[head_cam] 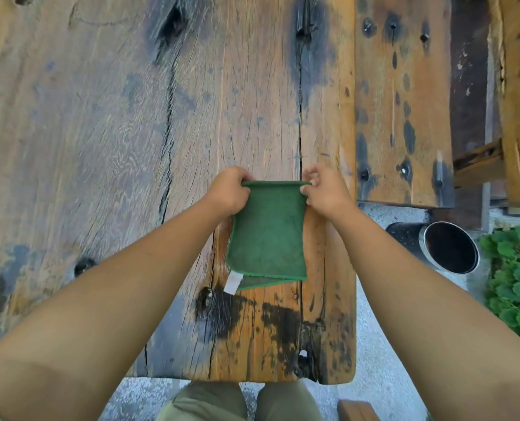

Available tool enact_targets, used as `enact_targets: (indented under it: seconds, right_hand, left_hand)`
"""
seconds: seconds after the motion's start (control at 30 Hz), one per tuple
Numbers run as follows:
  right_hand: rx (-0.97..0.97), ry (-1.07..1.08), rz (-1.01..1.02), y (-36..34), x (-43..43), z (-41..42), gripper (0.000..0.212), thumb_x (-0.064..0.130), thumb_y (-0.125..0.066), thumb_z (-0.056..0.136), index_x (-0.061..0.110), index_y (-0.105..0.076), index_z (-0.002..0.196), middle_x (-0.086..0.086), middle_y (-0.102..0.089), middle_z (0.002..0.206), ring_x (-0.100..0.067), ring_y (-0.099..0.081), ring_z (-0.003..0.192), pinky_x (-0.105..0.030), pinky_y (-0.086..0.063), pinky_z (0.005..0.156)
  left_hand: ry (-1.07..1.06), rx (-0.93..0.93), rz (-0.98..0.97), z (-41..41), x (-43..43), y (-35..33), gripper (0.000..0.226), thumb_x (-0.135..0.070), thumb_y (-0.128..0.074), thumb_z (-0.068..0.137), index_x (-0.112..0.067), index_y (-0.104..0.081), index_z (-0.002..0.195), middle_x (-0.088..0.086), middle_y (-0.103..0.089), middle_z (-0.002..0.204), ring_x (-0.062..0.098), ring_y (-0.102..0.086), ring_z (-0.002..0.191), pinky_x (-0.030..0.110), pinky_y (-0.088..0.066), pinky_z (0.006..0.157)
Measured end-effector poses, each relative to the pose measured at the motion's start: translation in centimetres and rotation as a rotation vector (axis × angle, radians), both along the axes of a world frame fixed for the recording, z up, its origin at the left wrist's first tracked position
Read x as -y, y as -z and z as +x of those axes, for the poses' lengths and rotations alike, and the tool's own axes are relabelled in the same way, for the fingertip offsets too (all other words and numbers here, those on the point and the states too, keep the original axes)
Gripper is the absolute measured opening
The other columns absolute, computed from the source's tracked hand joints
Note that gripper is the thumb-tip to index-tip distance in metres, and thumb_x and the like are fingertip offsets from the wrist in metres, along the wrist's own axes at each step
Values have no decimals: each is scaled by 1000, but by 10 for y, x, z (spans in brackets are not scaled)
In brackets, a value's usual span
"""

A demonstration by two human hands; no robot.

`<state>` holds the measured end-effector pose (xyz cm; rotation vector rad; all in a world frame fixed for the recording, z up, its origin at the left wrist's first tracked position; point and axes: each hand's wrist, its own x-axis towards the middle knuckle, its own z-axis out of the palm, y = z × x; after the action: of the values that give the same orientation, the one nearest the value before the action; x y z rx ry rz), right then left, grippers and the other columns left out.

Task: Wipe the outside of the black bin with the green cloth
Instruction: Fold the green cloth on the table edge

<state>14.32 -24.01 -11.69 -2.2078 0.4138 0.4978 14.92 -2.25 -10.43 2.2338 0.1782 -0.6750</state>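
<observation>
The green cloth point(268, 232) hangs folded over, held up by its top edge above the wooden table point(101, 132). My left hand point(228, 192) pinches the top left corner and my right hand point(325, 189) pinches the top right corner. A white label shows at the cloth's lower edge. The black bin point(434, 247) stands on the ground to the right of the table, below my right forearm. Its open mouth with a shiny rim faces the camera.
A wooden bench point(404, 101) runs along the table's right side. Green leafy plants point(516, 278) grow at the far right, beside the bin. Grey paving point(371, 360) lies below, with my knees at the table's near edge.
</observation>
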Motion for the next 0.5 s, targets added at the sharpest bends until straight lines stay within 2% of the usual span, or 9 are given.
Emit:
enact_targets:
  seconds: [0.07,0.13,0.23,0.3,0.4,0.5]
  right_hand:
    - [-8,-18,22,-5,0,-6,15,7,-67,90,22,-64,88,6,-53,74,-27,-62,82,-47,-56,80]
    - [4,-31,43,-11,-1,-18,25,7,-67,90,28,-62,77,4,-58,73,-22,-61,74,-43,-56,74]
    - [26,-48,113,-23,-1,-40,27,5,-67,89,28,-61,76,9,-61,79,-8,-59,71,-31,-55,64]
    - [4,-37,185,-30,2,-52,25,2,-66,90,24,-62,79,6,-62,82,-8,-59,72,-22,-54,56]
    - [-57,-51,242,-35,4,-77,19,1,-66,91,19,-63,86,-7,-55,88,-16,-56,77,-22,-52,55]
    - [-97,-77,259,-33,2,-101,21,-1,-66,91,19,-64,84,-7,-48,81,-14,-54,71,-19,-51,54]
  left_hand:
    - [47,31,22,-7,0,-8,27,9,-47,86,-6,-69,94,8,-67,94,25,-62,89,28,-47,71]
    - [65,80,17,-17,-5,-15,24,10,-50,81,-6,-66,88,6,-63,89,23,-59,86,27,-45,70]
    - [66,148,-17,-41,-11,-20,25,11,-54,80,-10,-63,89,3,-60,91,20,-56,84,28,-45,69]
    - [92,188,-8,-59,-13,-20,26,10,-54,80,-14,-59,90,3,-59,95,19,-55,85,28,-45,70]
    - [170,237,32,-90,-17,-15,30,10,-55,77,-18,-55,89,-1,-54,95,19,-51,87,32,-43,74]
    - [223,306,74,-121,-21,-12,31,10,-57,76,-19,-53,88,-6,-47,92,15,-44,85,29,-42,74]
